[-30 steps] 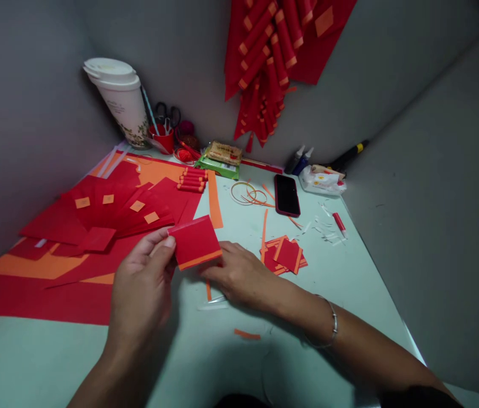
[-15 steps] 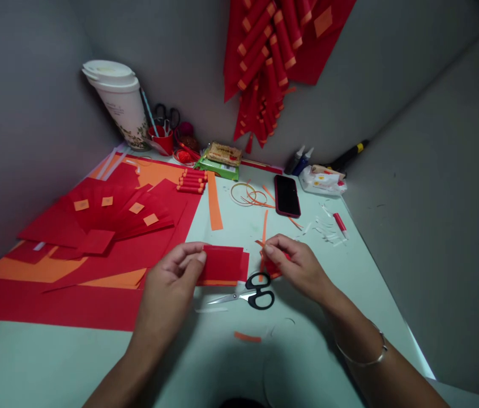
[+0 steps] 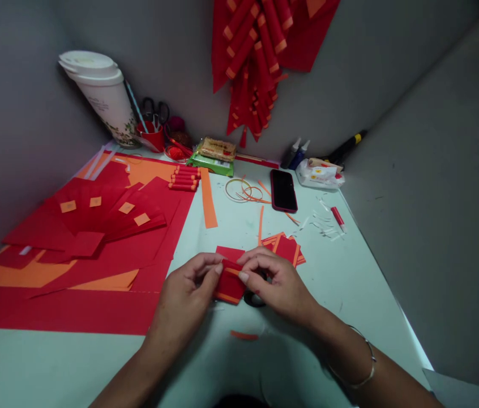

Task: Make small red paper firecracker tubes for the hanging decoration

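Observation:
My left hand, closed, grips the left edge of a red paper piece that has an orange band along its bottom. At the top of that piece, my right hand pinches the end of a narrow orange paper strip lying across it. Behind my fingers shows another red paper piece. Black-handled scissors lie mostly hidden under my right hand. Just beyond that hand is a small pile of red papers with orange strips.
Red paper sheets cover the left side. Further back are small red rolls, a wide orange strip, a phone, a red tube and a tall white cup. Red paper decorations hang on the wall.
My right hand has moved left from the pile of red papers to the paper in my left hand, bringing an orange strip onto it. The pile is now uncovered; the scissors are more hidden.

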Tool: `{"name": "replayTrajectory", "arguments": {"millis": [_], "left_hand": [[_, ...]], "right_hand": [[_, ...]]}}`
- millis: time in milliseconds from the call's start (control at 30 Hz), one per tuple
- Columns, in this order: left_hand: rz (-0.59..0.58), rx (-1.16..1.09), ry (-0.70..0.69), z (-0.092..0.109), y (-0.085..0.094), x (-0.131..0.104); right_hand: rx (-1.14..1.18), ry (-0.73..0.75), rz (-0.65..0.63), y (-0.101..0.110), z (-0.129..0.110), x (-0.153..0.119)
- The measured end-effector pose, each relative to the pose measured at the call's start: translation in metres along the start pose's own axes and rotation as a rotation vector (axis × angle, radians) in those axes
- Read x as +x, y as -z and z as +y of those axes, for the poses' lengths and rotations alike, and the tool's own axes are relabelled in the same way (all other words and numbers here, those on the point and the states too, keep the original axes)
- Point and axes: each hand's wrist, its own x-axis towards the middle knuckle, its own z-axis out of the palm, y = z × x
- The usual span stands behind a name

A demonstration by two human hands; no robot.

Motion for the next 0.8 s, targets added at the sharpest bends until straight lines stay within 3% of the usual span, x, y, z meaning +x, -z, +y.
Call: {"name": "replayTrajectory", "arguments": {"millis": [167,800], "left_hand": [[-0.04,0.073,-0.008,-0.0032,-0.0003,-0.0005],[-0.077,0.001,0.032,-0.0048,-0.0004,-0.0046]], "right_hand": [[0.02,0.001,0.042,-0.003,0.0016,0.0001],[0.009,-0.024,0.104,-0.0085,0.0028,-0.0013]]}}
